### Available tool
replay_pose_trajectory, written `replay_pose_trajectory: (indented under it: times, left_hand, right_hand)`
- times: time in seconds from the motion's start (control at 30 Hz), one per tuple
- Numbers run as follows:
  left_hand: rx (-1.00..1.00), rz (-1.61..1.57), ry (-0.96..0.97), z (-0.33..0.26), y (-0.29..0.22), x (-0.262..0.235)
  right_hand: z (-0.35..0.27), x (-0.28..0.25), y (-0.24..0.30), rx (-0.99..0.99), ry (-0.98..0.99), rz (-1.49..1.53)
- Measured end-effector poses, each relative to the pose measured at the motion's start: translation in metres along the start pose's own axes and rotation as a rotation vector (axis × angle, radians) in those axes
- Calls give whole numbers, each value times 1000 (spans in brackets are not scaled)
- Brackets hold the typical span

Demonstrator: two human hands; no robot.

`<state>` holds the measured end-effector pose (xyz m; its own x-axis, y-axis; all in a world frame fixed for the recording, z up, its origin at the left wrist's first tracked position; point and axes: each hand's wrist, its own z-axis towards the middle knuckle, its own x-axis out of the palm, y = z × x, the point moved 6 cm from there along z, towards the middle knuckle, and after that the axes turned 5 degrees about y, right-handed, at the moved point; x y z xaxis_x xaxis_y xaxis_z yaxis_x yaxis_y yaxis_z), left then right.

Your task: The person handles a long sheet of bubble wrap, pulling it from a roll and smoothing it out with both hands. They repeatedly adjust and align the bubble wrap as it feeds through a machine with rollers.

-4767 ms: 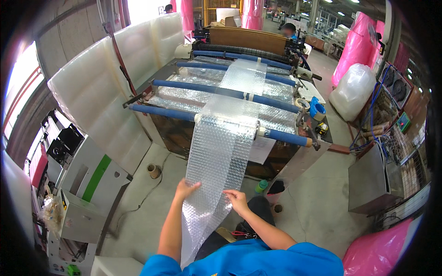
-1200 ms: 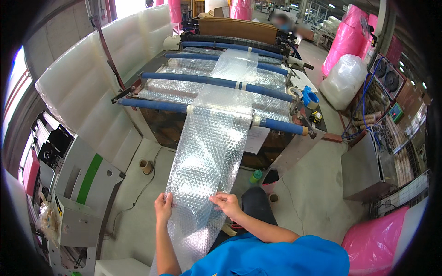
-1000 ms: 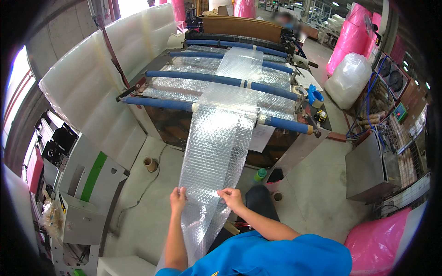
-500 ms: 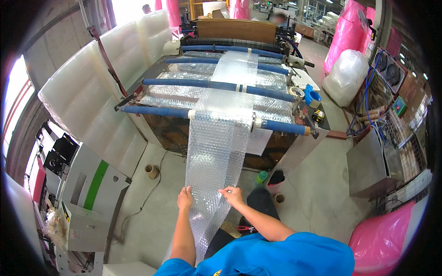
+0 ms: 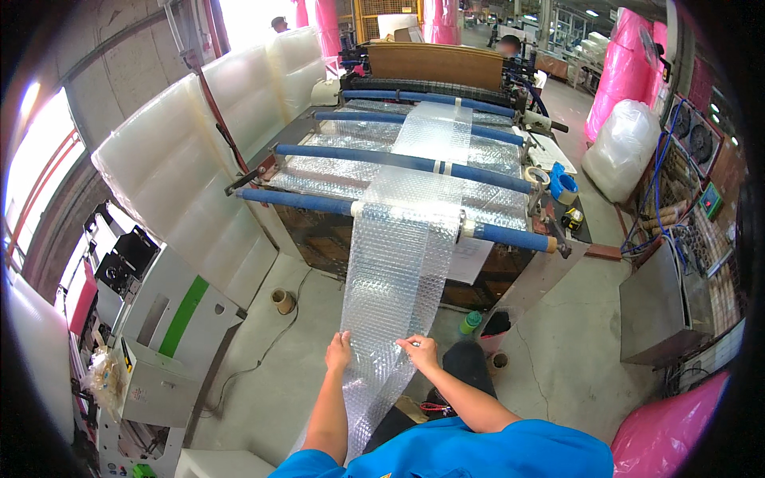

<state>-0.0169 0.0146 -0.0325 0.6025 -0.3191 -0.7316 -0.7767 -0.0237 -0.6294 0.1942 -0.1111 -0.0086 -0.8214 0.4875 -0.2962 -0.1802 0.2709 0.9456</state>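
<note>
A long strip of clear bubble wrap (image 5: 398, 263) runs off a machine over blue rollers (image 5: 303, 200) and hangs down toward me. My left hand (image 5: 339, 351) grips its left edge. My right hand (image 5: 419, 351) pinches its right edge at about the same height. Below my hands the strip trails down to the floor past my blue shirt.
Big white padded rolls (image 5: 183, 171) lean along the left of the machine. A grey-and-green cabinet (image 5: 171, 338) stands at my left. Tape rolls (image 5: 562, 183) lie on the machine's right side. A green bottle (image 5: 470, 322) and a cardboard tube (image 5: 281, 301) sit on the concrete floor. Pink bags (image 5: 625, 68) stand at the right.
My hands have shifted along the strip's edges, keeping hold on both sides, and more of the wrap now hangs below them. My view has tilted slightly.
</note>
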Motion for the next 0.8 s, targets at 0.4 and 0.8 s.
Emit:
replay_pose_trajectory:
  times: [0.4, 0.8]
  left_hand:
    - [119, -10, -41, 28, -49, -18]
    - [170, -268, -233, 62, -153, -82]
  right_hand:
    - [34, -22, 40, -97, 14, 2]
    - [98, -72, 140, -138, -191, 79]
